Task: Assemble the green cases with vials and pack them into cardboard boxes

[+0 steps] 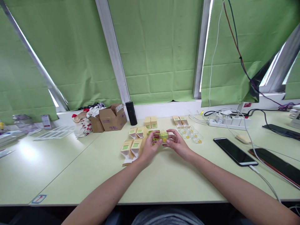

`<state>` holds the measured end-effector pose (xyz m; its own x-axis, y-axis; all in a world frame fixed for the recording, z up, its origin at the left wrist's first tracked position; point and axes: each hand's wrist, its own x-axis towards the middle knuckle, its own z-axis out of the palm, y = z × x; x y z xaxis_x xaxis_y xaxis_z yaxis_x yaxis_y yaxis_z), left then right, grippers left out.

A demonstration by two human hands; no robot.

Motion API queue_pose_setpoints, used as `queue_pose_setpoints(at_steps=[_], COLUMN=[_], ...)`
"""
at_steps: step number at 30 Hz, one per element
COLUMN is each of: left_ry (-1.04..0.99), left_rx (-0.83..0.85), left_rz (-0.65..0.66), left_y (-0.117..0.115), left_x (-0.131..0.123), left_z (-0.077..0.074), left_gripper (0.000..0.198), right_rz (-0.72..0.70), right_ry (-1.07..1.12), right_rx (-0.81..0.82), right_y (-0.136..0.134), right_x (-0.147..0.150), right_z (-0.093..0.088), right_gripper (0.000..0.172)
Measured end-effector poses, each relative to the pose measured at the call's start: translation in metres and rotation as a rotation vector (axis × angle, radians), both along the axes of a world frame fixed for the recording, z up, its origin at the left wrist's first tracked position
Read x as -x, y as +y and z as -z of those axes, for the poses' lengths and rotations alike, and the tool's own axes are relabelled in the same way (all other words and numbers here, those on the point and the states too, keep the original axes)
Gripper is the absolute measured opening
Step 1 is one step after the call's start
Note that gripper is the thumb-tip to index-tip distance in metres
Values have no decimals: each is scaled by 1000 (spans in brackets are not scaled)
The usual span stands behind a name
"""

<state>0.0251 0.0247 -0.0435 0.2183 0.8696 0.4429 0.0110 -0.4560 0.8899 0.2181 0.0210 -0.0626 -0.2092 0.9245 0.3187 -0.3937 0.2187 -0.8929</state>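
Between my two hands is a small clear case (pixel 164 136), green and yellow inside, held above the table. My left hand (pixel 151 144) grips its left side and my right hand (pixel 177 143) its right side, fingers curled around the edges. Close to my left hand stand several small tan and white cartons with green panels (pixel 131 147). Just beyond my right hand lie several clear plastic pieces with yellow centres (pixel 193 134). Other green items behind my left fingers are partly hidden.
Two more cartons (pixel 150 122) stand at the back, and another pair (pixel 180 121) lies to their right. A black cylinder (pixel 131 113) and a cardboard box (pixel 112 118) are back left. A phone (pixel 235 151), cables and a power strip (pixel 228 122) occupy the right side.
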Motion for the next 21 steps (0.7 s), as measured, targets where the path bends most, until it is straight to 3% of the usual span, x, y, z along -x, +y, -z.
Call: queue_pose_setpoints(at_steps=[21], left_ry=[184], left_rx=[-98], left_rz=[-148], left_y=[-9], left_x=[-4], left_z=[-11], left_gripper=[44], right_rz=[-2], right_ry=[9], right_rx=[-26], right_y=[-2], right_x=[-2], right_z=[-10], right_gripper=[50])
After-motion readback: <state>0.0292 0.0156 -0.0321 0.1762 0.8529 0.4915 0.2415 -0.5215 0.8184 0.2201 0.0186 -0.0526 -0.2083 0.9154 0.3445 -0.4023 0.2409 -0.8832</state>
